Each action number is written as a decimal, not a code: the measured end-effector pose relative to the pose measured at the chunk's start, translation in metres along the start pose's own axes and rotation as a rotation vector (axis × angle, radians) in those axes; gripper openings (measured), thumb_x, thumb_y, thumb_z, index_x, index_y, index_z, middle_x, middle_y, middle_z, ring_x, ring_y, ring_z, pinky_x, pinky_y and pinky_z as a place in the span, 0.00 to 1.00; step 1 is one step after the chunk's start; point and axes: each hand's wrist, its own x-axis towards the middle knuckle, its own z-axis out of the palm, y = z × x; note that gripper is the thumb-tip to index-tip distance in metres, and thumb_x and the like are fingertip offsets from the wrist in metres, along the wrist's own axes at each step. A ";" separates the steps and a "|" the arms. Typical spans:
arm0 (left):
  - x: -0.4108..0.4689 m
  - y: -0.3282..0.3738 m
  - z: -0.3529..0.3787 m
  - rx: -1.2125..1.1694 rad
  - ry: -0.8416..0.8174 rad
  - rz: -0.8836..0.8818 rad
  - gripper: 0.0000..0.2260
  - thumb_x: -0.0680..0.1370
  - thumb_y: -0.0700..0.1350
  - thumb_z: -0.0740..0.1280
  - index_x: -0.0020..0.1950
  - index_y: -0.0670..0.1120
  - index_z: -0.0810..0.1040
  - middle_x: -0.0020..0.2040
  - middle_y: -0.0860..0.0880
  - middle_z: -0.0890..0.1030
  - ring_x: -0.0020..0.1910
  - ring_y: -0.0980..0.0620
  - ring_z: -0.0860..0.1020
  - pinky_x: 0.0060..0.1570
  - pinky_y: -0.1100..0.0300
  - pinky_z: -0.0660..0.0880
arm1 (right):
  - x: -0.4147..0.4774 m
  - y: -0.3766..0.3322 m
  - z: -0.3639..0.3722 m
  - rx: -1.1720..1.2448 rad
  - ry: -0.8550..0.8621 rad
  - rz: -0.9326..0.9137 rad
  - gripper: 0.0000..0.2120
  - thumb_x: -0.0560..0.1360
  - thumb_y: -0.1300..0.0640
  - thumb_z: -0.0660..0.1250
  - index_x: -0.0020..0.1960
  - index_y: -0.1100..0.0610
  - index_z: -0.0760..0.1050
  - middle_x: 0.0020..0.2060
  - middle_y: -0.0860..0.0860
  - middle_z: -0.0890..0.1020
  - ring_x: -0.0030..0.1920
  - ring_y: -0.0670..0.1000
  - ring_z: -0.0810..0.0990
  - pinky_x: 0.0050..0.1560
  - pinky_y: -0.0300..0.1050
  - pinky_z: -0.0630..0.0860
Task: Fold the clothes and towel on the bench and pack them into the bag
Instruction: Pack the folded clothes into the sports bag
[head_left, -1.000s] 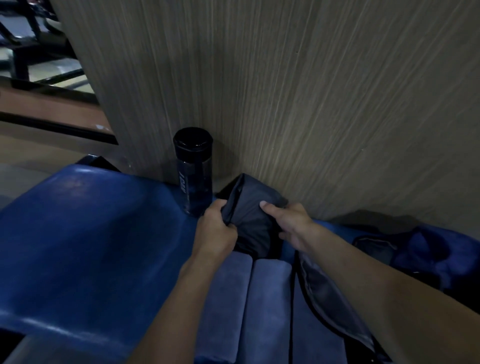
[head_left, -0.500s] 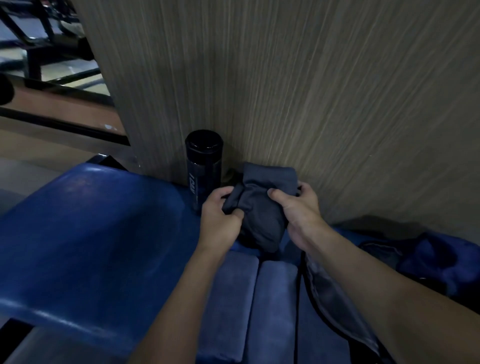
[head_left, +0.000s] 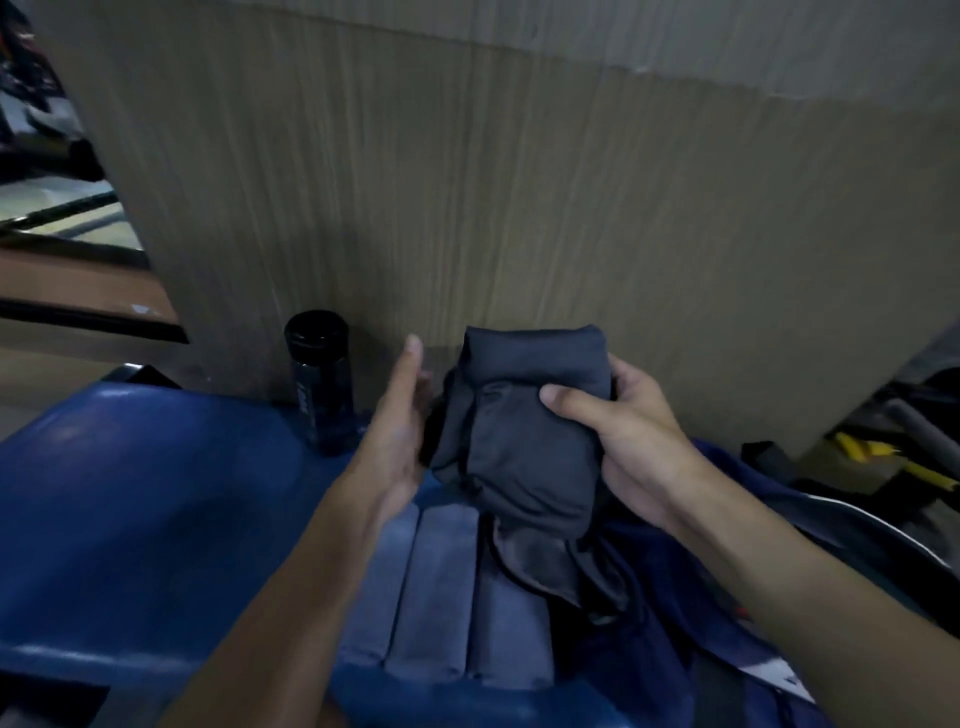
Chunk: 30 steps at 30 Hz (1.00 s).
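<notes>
Wood-grain panel wall (head_left: 519, 208) behind a blue padded bench (head_left: 156, 519). The dark grey folded garment bundle (head_left: 519, 441) is shown raised higher than half a second earlier. It is gripped by the right hand (head_left: 634, 447), thumb across its front. The left hand (head_left: 400, 431), formerly pinching it, is now flattened, fingers straight, at its left edge. Folding is judged finished; transfer into the navy fabric bag (head_left: 649, 597), beneath the right forearm, remains. A folded grey-blue towel (head_left: 436, 597) lies under the hands. A black cylindrical bottle (head_left: 319, 384) stands left of the left hand. The bag's mouth appears partly collapsed.
</notes>
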 end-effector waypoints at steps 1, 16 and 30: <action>-0.005 0.004 0.010 -0.002 -0.085 -0.055 0.40 0.67 0.75 0.63 0.68 0.46 0.75 0.64 0.44 0.81 0.63 0.44 0.79 0.65 0.44 0.73 | -0.009 -0.007 -0.007 0.008 -0.006 -0.003 0.20 0.73 0.67 0.71 0.63 0.61 0.75 0.55 0.58 0.84 0.55 0.56 0.83 0.53 0.47 0.81; -0.080 -0.008 0.178 0.673 -0.297 0.420 0.32 0.72 0.37 0.77 0.71 0.53 0.69 0.58 0.58 0.80 0.56 0.63 0.80 0.54 0.66 0.77 | -0.118 -0.071 -0.108 -0.002 0.232 -0.102 0.23 0.72 0.67 0.73 0.65 0.64 0.73 0.55 0.59 0.83 0.55 0.58 0.83 0.59 0.55 0.79; -0.112 0.002 0.236 1.101 -0.767 0.416 0.30 0.74 0.33 0.73 0.73 0.48 0.67 0.64 0.51 0.78 0.62 0.60 0.78 0.62 0.62 0.75 | -0.181 -0.104 -0.180 -0.523 0.037 -0.017 0.40 0.57 0.46 0.84 0.66 0.52 0.76 0.59 0.48 0.82 0.61 0.49 0.79 0.64 0.51 0.75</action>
